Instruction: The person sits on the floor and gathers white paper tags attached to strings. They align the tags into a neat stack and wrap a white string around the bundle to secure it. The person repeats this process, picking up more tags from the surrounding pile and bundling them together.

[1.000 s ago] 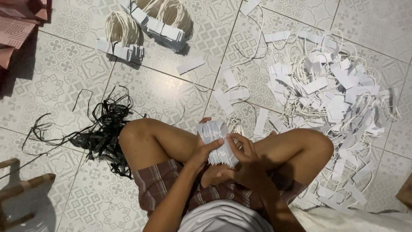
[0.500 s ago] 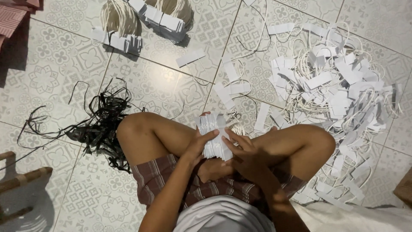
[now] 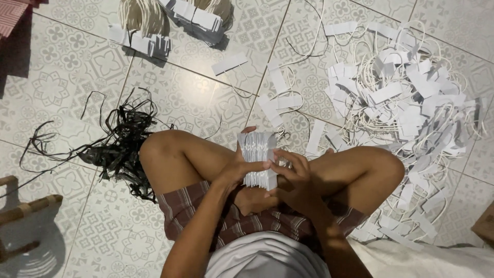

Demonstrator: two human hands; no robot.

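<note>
Barely shifted since before, both my hands' fingers (image 3: 257,166) clamp a thick white paper-strip stack (image 3: 259,158) above patterned grey floor tiles (image 3: 62,82).

Brightness: the scene is evenly and fairly dimly lit, with a cool, greyish cast over the tiled floor (image 3: 62,87).
Shadows: soft shadows are cast to the right of and below the bundles at the top (image 3: 198,20); a darker patch is seen at the upper left corner.
Glare: the white paper strips (image 3: 406,98) are rendered bright, slightly washed out.
Sharpness: the floor pattern is resolved clearly; the paper stack (image 3: 259,159) is slightly soft.
Edges: the wooden stool (image 3: 23,211) is mildly stretched.
</note>
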